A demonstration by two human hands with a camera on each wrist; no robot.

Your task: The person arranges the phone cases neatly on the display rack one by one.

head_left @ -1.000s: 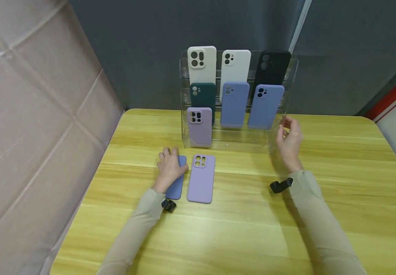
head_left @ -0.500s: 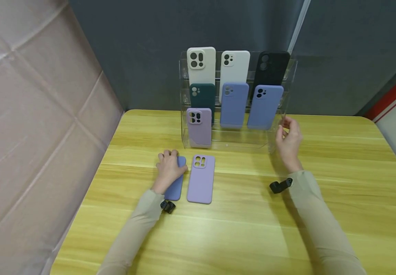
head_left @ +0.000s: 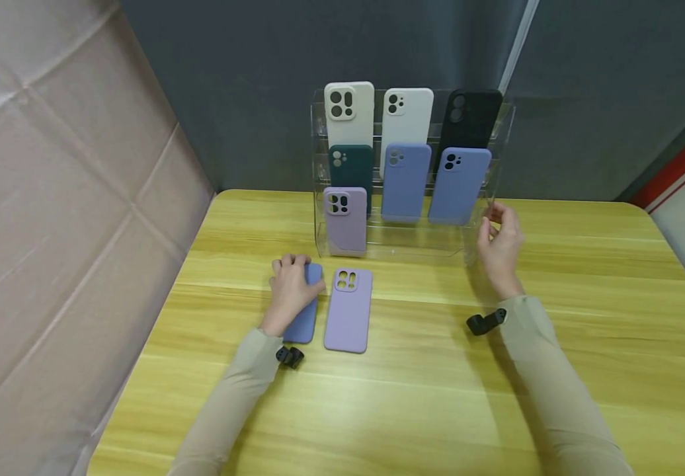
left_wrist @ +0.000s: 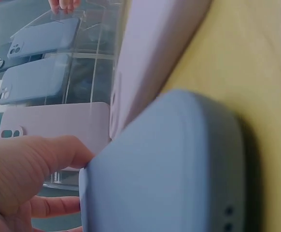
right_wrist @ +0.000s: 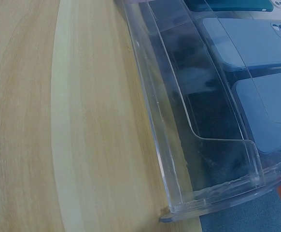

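Observation:
My left hand [head_left: 290, 289] pinches the far end of a blue phone case [head_left: 303, 324] on the table, thumb on one side and fingers on the other. In the left wrist view its fingers [left_wrist: 56, 207] are partly hidden behind the case. A lilac phone case [head_left: 348, 320] lies flat just to its right. My right hand [head_left: 500, 248] holds the right side of a clear acrylic display stand [head_left: 402, 250] with curled fingers; in the right wrist view only a bit of it shows at the right edge.
On the stand's tiers lean white cases [head_left: 408, 119], a black case [head_left: 473, 119], a dark green case [head_left: 351, 168], two blue cases [head_left: 404, 182] and a lilac case [head_left: 345, 225]. A dark grey partition [head_left: 229, 99] rises behind the wooden table [head_left: 414, 410].
My left hand has closed on the blue case, and its far end has shifted slightly up and away, seemingly lifted. My right hand and the stand stay in place.

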